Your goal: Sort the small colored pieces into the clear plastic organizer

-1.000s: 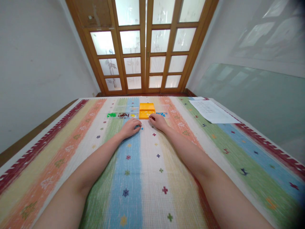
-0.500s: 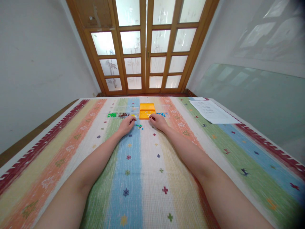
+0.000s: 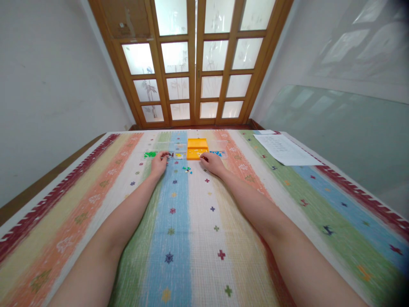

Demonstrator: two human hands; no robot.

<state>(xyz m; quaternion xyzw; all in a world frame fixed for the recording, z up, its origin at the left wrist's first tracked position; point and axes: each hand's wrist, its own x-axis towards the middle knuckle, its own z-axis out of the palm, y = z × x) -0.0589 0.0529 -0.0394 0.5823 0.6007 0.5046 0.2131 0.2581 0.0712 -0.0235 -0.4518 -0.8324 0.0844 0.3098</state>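
Note:
My left hand is over the clear compartment holding dark brown pieces, partly covering it. Its fingers are bent, with a small gap between thumb and fingertips, and nothing shows in them. At the front right corner of the yellow-orange box, my right hand is closed in a pinch; whatever it holds is too small to name. The box's lid stands raised at the back, and small white pieces lie inside. Loose green and blue pieces are on the cloth in front.
Clear compartments left of the box hold green pieces and yellow pieces. Blue pieces sit in one to the right. Printed paper sheets lie at the right on the striped tablecloth.
My left hand has moved left from beside the yellow pieces to the brown ones, uncovering the yellow compartment. My right hand stays at the box's corner.

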